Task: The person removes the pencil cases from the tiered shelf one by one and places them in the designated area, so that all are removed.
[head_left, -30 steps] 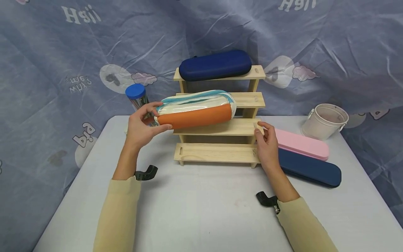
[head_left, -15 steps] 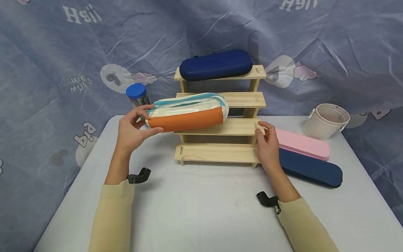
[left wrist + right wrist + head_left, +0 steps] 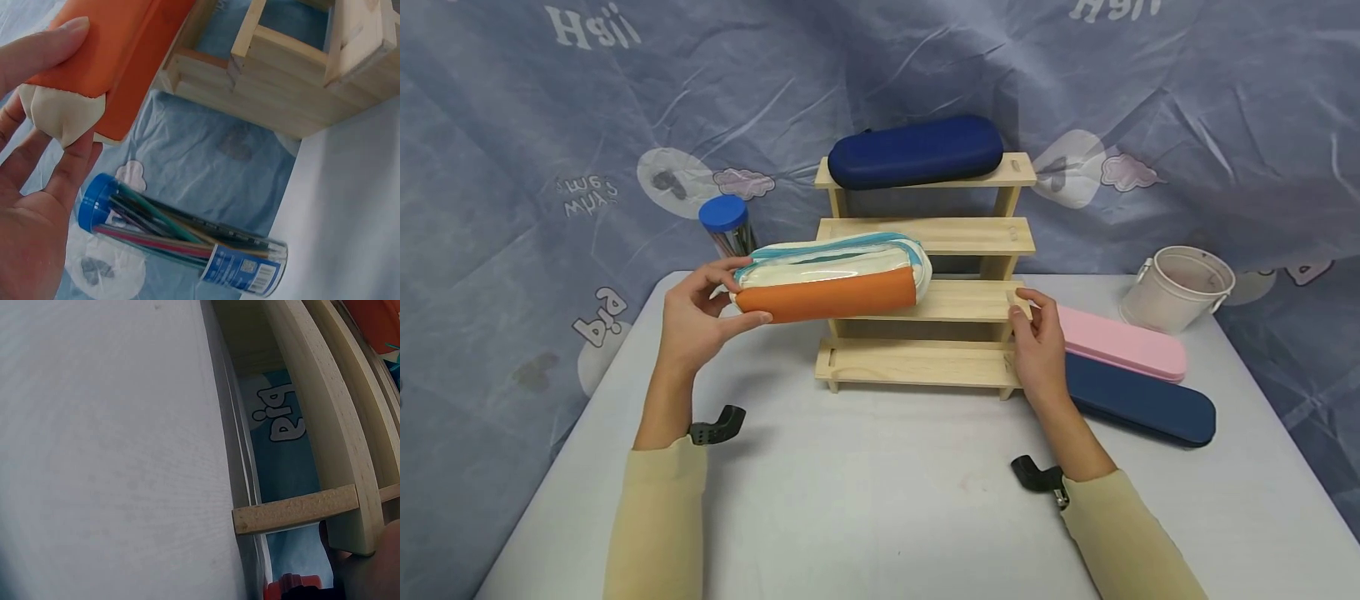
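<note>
My left hand (image 3: 692, 315) pinches the left end of an orange and cream pencil case (image 3: 831, 296) with a light-blue zipper, thumb in front and fingers behind. The case is held up in front of a tiered wooden rack (image 3: 917, 362), overlapping its middle tiers in the head view. In the left wrist view the thumb lies on the orange side (image 3: 125, 44) of the case, near its cream end. My right hand (image 3: 1037, 346) grips the right end of the rack's second tier from the bottom. A navy zip case (image 3: 917, 154) lies on the top tier.
Behind the left hand stands a clear tube of pencils with a blue lid (image 3: 723, 214). Right of the rack lie a pink case (image 3: 1123, 346) and a dark blue case (image 3: 1138, 400). A white bucket (image 3: 1176, 292) stands at the back right. A printed cloth (image 3: 880, 67) hangs behind the table.
My left hand has moved left and slightly down, drawing the pencil case away from the rack's right side. The right hand keeps its grip on the rack.
</note>
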A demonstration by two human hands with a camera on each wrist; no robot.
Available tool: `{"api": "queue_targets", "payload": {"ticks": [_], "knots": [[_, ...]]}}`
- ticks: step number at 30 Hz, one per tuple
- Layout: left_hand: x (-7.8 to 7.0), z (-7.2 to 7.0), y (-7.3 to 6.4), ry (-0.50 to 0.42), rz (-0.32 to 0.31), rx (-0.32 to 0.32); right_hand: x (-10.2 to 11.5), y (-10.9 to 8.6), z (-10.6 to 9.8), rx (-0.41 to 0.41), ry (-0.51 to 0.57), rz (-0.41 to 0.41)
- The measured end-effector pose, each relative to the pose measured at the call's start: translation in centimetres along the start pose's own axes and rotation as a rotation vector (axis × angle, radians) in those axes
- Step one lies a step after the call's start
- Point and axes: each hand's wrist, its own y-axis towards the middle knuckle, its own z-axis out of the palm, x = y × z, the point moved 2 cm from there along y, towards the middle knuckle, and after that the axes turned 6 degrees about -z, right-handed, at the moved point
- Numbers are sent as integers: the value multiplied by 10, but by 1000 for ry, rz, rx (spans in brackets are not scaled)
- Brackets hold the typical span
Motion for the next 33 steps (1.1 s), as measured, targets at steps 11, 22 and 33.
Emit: {"api": "queue_targets", "payload": {"ticks": [11, 22, 33], "knots": [[-17, -13, -16, -19, -26, -14, 30, -6, 0, 15, 21, -1], [16, -39, -29, -83, -42, -53, 24, -5, 0, 28, 32, -10], [28, -60, -39, -161, -50, -84, -4, 1, 0, 0, 36, -31]]}}
